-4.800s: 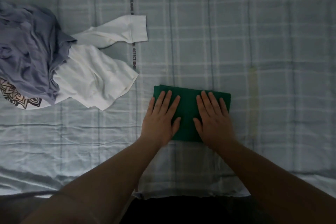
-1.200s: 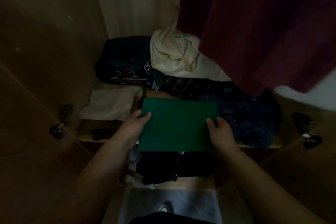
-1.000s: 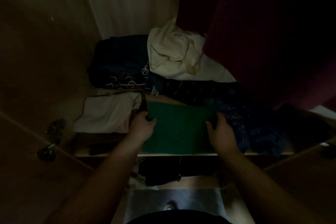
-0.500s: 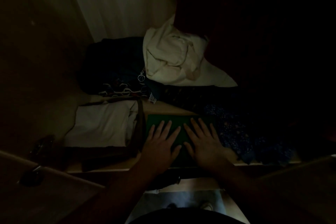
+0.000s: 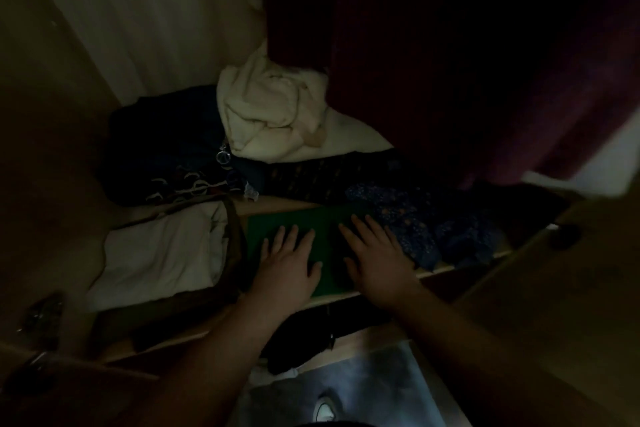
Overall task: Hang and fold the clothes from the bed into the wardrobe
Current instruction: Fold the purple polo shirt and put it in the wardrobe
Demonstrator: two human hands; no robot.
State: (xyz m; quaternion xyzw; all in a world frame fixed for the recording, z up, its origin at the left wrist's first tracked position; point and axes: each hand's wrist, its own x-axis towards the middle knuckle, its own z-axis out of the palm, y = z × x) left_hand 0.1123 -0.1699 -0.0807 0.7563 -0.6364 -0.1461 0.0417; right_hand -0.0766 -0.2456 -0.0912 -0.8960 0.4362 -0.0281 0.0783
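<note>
Both hands are down on the folded green garment (image 5: 273, 224), which lies flat on the wardrobe shelf (image 5: 277, 205), right at its front edge. The left hand (image 5: 287, 263) rests palm down on the left half, fingers straight and spread, gripping nothing. The right hand (image 5: 377, 263) does the same on the right half, fingers fanned toward the back of the shelf.

Just left of the green piece stands a brown strap (image 5: 235, 236), and beyond it lies a folded white cloth (image 5: 162, 253) near the shelf's left end. On the right, a dark blue speckled fabric (image 5: 415, 225) is heaped against the green edge. Toward the back sit a dark printed garment (image 5: 166, 149) and a crumpled cream bundle (image 5: 270, 114) on top of the pile. A maroon garment (image 5: 450, 62) hangs over the right side. Below the front edge, black clothing (image 5: 311, 333) shows on a lower level. It's very dim here, so finer detail is lost.
</note>
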